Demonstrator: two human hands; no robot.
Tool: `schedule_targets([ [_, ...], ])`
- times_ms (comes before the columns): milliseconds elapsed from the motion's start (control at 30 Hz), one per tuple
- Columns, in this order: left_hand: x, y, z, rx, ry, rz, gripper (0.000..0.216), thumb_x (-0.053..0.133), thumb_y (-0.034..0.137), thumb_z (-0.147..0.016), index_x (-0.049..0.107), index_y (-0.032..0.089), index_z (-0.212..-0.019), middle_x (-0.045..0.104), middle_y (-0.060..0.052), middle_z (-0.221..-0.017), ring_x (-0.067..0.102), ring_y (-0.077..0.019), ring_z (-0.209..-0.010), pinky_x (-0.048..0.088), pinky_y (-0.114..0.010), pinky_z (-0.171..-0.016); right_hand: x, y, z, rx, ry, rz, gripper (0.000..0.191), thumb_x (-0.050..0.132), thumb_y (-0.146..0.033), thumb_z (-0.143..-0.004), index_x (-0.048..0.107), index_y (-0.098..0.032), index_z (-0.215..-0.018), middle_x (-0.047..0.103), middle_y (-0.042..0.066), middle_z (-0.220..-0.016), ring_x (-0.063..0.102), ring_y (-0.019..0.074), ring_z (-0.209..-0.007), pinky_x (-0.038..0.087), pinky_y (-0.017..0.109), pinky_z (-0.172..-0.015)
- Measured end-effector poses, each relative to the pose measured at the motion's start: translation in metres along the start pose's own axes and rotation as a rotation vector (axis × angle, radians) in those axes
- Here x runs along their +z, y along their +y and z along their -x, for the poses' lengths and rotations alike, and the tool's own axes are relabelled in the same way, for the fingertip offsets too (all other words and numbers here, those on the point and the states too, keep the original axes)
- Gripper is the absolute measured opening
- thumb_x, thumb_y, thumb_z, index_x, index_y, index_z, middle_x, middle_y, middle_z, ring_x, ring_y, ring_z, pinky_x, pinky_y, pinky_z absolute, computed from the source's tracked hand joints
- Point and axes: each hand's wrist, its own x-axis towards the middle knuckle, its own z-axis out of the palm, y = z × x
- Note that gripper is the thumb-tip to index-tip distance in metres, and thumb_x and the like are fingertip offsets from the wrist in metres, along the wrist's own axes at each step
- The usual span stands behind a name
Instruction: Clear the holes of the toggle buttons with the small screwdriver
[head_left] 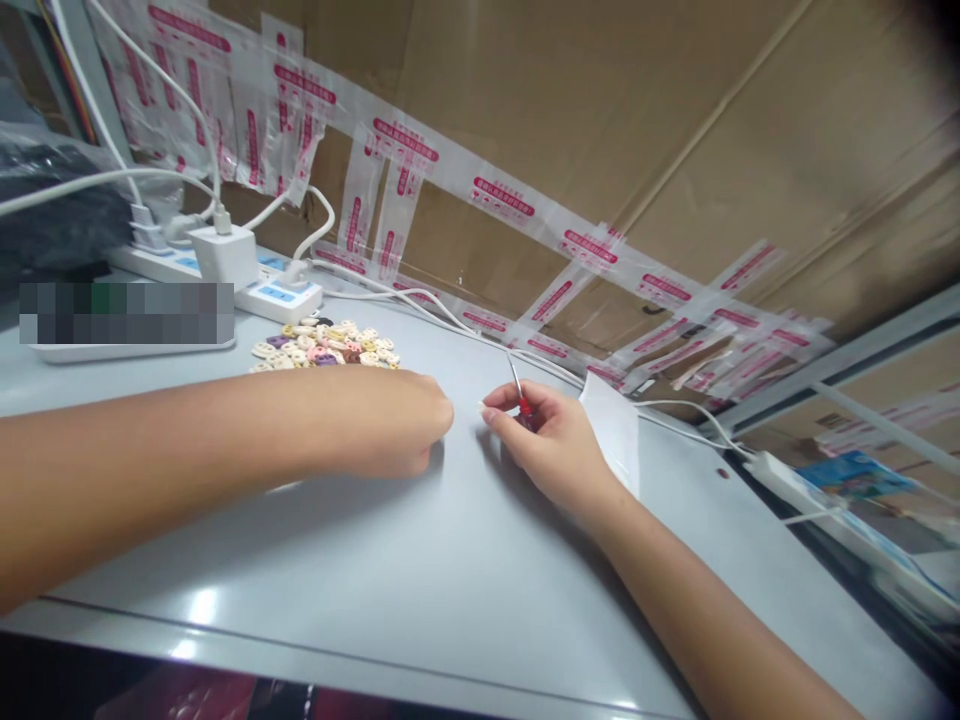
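Observation:
My left hand (390, 425) rests on the grey table (420, 560) with its fingers curled under into a loose fist; whatever it may hold is hidden. My right hand (544, 440) lies a little to its right, fingers closed round a small tool with a red handle and a thin metal shaft (520, 392) that sticks up and back. The fingertips of the two hands are a few centimetres apart. Just behind my left hand lies a heap of several small pale, pink and purple button-like pieces (326, 345).
A white power strip (259, 290) with plugs and white cables lies at the back left. A white sheet (615, 430) stands behind my right hand. Taped cardboard (600, 150) walls the back. A second power strip (787, 480) lies at the right edge.

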Motion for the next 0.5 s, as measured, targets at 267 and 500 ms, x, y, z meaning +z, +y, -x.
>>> schedule_targets([
  [267, -0.002, -0.017, 0.004, 0.120, 0.020, 0.069, 0.017, 0.051, 0.028, -0.075, 0.063, 0.018, -0.069, 0.060, -0.008, -0.066, 0.044, -0.0154, -0.048, 0.029, -0.032, -0.050, 0.003, 0.002, -0.006, 0.043, 0.091, -0.195, 0.029, 0.064, -0.040, -0.080, 0.063, -0.019, -0.100, 0.056, -0.002, -0.078, 0.037, 0.0063, -0.045, 0.026, 0.025, -0.042],
  [500, -0.006, -0.036, -0.001, 0.193, 0.149, 0.249, 0.008, 0.052, 0.025, -0.079, 0.059, 0.021, -0.079, 0.064, -0.002, -0.074, 0.052, -0.0152, -0.058, 0.034, -0.029, -0.054, 0.010, -0.026, -0.012, 0.132, 0.007, -0.347, 0.027, 0.062, -0.032, -0.076, 0.064, -0.019, -0.099, 0.041, -0.008, -0.053, 0.032, 0.0062, -0.039, 0.019, 0.020, -0.036],
])
